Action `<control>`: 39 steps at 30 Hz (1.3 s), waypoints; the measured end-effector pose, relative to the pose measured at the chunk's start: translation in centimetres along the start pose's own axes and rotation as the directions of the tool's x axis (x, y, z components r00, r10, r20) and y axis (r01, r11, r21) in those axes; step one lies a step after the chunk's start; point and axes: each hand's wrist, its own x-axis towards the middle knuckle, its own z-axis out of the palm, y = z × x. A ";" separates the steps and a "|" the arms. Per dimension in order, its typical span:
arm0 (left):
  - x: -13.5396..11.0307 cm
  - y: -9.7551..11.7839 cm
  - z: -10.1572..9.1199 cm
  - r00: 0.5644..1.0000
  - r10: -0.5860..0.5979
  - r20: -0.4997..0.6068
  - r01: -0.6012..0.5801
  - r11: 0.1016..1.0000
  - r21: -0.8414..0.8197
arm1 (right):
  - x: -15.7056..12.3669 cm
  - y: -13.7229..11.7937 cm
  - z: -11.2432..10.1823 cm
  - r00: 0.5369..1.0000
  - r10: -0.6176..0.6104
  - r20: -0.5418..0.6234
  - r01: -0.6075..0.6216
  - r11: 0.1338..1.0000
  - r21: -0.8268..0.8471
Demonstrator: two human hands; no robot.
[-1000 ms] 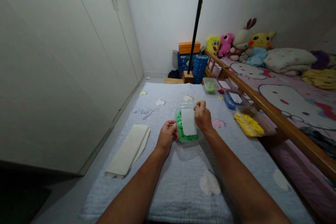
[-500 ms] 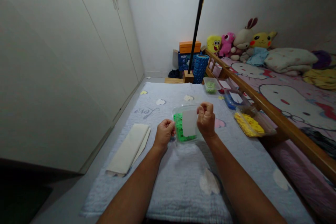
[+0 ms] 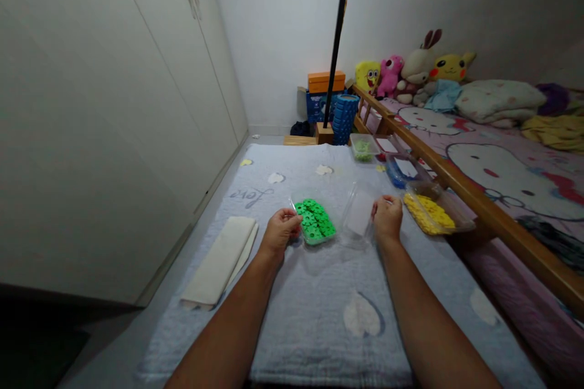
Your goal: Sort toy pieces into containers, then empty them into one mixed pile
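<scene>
A clear plastic container (image 3: 314,222) full of bright green flower-shaped pieces sits on the pale blue blanket (image 3: 319,292), its top uncovered. My left hand (image 3: 280,232) is closed on the container's left edge. My right hand (image 3: 387,217) is closed on the clear lid (image 3: 359,214) with a white label, held just to the right of the container and low over the blanket.
A folded cream cloth (image 3: 221,260) lies left. Containers of yellow pieces (image 3: 429,214), blue pieces (image 3: 401,169) and light green pieces (image 3: 364,148) line the wooden bed rail (image 3: 460,185) on the right. A black pole (image 3: 335,42), boxes and a blue roller stand at the far end. White wardrobe doors run along the left.
The lid has come off the green container. My right hand carried it to the right and down, while my left hand kept hold of the container, which is back on the blanket.
</scene>
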 end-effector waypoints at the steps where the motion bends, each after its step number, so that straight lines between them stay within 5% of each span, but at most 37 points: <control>1: 0.0 0.1 0.0 1.000 -0.002 0.002 0.002 1.000 0.012 | 0.1 0.7 -0.1 1.000 0.004 0.007 -0.004 0.999 -0.039; 6: 0.5 1.9 0.1 0.992 0.121 -0.041 -0.119 0.992 0.050 | 0.0 1.7 -0.4 0.995 0.008 0.102 0.001 0.996 -0.089; 11: 1.0 5.1 0.8 0.952 0.303 0.031 -0.301 0.922 0.245 | -0.1 1.0 -0.6 0.994 0.025 0.108 -0.023 1.000 -0.019; 20: 0.1 7.5 4.5 0.823 0.490 0.286 -0.525 0.466 0.712 | -0.2 0.8 -0.7 0.995 0.056 0.082 -0.063 0.994 0.093; 27: -0.9 6.2 7.5 0.738 0.427 0.523 -0.613 0.098 0.784 | -0.3 -0.3 -0.7 0.990 0.130 0.046 -0.137 0.969 0.206; 33: -1.2 5.2 7.4 0.685 0.417 0.597 -0.595 -0.152 0.789 | -0.2 -0.1 -0.7 0.988 0.144 0.052 -0.152 0.955 0.255; 36: -1.1 5.3 6.3 0.655 0.501 0.566 -0.581 -0.145 0.801 | -0.2 0.2 -0.7 0.988 0.142 0.066 -0.155 0.953 0.261; 39: -1.3 5.8 5.0 0.622 0.661 0.419 -0.603 0.063 0.796 | -0.2 0.1 -0.7 0.986 0.141 0.085 -0.159 0.952 0.260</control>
